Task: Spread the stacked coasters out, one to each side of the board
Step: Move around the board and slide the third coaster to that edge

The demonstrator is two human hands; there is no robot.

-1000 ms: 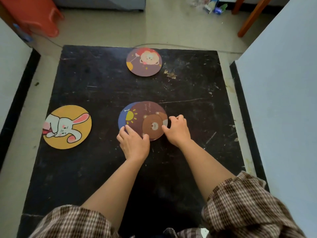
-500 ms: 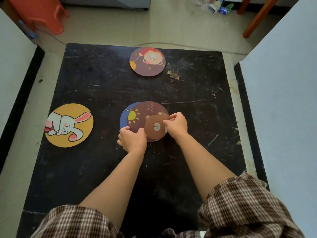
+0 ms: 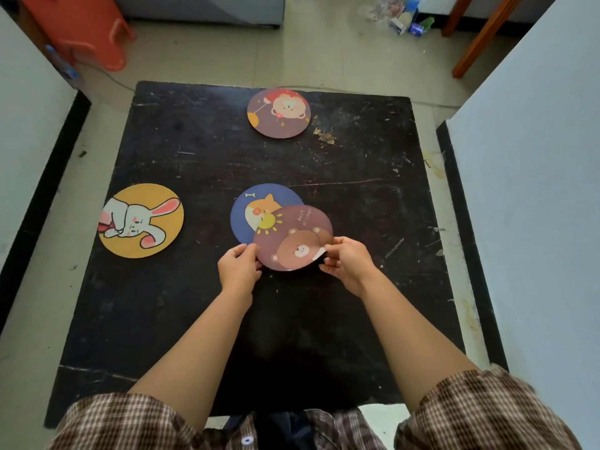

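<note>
Hands, left (image 3: pixel 239 267) and right (image 3: pixel 348 262), pinch bear coaster (image 3: pixel 292 237) overlapping cat coaster (image 3: pixel 256 207).

Black board (image 3: pixel 194 303) — yellow rabbit coaster (image 3: pixel 142 220), plaid sleeves (image 3: pixel 480 414).

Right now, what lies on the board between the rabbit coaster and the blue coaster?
Nothing: the head view shows only bare, scratched black board between the rabbit coaster and the blue coaster.

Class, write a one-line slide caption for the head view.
Both hands, left and right, lift the bear coaster off the blue coaster mid-board.
</note>
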